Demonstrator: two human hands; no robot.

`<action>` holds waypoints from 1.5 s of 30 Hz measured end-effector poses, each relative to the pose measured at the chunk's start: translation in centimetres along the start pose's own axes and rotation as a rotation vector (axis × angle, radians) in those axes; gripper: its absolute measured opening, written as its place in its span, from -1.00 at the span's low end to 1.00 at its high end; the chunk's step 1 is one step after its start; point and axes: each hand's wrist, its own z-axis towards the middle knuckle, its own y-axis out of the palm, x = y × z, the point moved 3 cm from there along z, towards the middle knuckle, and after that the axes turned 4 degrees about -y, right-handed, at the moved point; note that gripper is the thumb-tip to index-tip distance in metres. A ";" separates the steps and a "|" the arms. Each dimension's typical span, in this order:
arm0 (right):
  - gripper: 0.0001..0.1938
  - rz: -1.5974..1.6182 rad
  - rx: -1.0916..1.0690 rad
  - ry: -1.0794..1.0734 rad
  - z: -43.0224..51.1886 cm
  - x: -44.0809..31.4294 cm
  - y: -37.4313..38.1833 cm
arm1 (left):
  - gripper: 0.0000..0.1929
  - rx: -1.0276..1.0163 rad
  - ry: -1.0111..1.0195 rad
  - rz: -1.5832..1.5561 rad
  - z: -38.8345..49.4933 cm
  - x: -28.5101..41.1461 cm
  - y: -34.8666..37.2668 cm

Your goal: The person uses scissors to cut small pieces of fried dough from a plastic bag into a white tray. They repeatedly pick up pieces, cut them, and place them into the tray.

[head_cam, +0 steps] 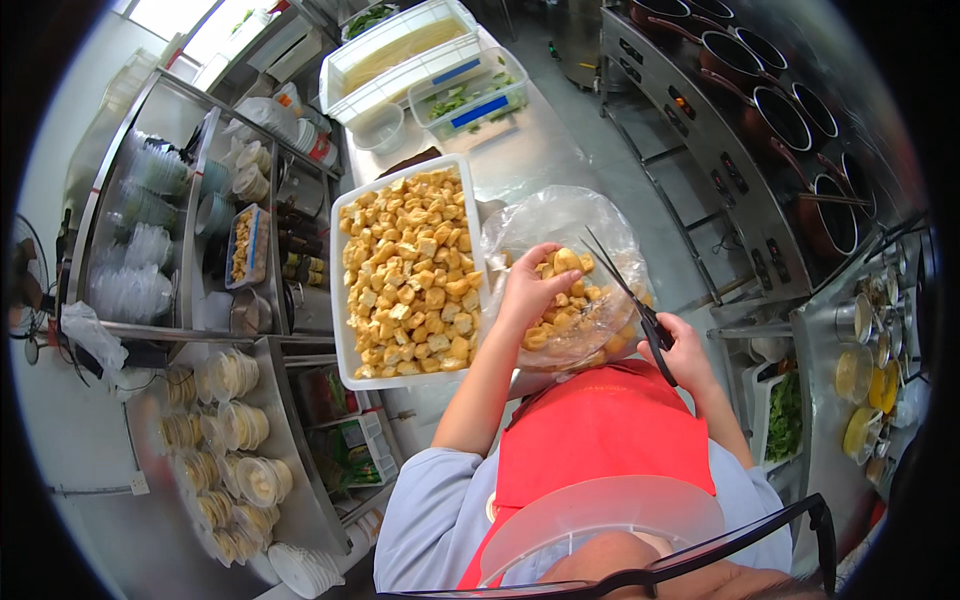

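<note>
Between the thumb and fingers of my left hand [534, 283] is a piece of fried tofu puff [568, 261], held above an opened clear plastic bag [574, 206]. More golden puffs [551, 330] lie inside the bag. My right hand [684, 352] grips the black handles of a pair of scissors [634, 296]. Their blades point up and away from me, parted slightly, to the right of the puff. Left of the bag, a white plastic tub [341, 300] is heaped with tofu puffs [412, 277], some showing pale cut faces.
Clear bins [397, 67] and a lidless box with chopped greens [469, 101] stand at the table's far end. Steel shelving [180, 330] with bowls is on the left. Several handled pots [780, 116] sit on a cooker counter at right, across a floor gap.
</note>
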 end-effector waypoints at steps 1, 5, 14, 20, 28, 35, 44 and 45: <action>-0.71 -0.114 -0.032 -0.014 0.2 -0.3 0.3 | -0.45 -0.047 -0.037 -0.071 -1.3 1.0 -0.9; -0.63 0.042 -0.249 0.082 1.1 -2.2 2.9 | -0.49 -0.007 0.062 -0.073 -4.9 4.7 -5.5; -0.65 -0.197 -0.318 -0.272 4.9 -9.5 10.5 | -0.54 0.014 -0.027 -0.344 -7.5 4.9 -15.9; -0.69 -0.015 -0.439 -0.088 6.3 -11.6 16.9 | -0.67 0.134 0.132 -0.674 -6.7 3.8 -18.8; -0.46 -0.442 -0.209 -0.417 9.4 -14.8 21.0 | -0.76 0.334 0.247 -0.235 -5.6 6.6 -25.0; -0.47 -0.512 -0.211 -0.316 10.4 -15.4 23.7 | -0.73 0.289 0.171 -0.312 -3.7 5.1 -28.2; -0.52 -0.319 -0.316 -0.059 10.5 -14.4 25.0 | -0.77 0.246 0.035 -0.386 -3.1 1.2 -30.2; -0.52 -0.305 -0.319 -0.058 10.5 -14.3 25.2 | -0.78 0.251 0.036 -0.390 -3.0 1.0 -30.2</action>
